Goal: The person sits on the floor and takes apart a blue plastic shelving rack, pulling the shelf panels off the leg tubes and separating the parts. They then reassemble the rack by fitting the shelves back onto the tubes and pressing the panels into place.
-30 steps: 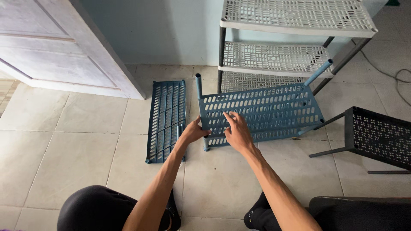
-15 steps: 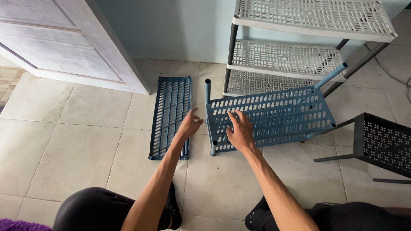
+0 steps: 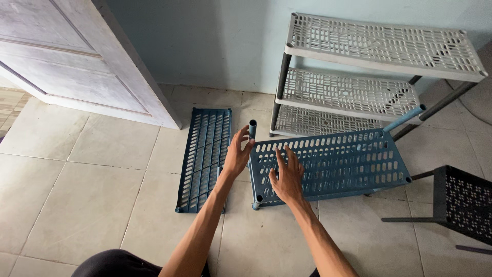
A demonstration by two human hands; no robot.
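- The left hand [image 3: 237,154], fingers spread wide, hovers at the left edge of the blue slotted shelf panel [image 3: 333,161], beside its upright blue corner tube [image 3: 252,129].
- The right hand [image 3: 287,177], open with fingers splayed, rests on the panel's top near its left end.
- The panel sits on the tiled floor [image 3: 77,205], in front of a grey three-tier shelf rack [image 3: 379,48].
- A second blue shelf panel [image 3: 205,156] lies flat just left.
- A black perforated stand [image 3: 461,202] stands at right.
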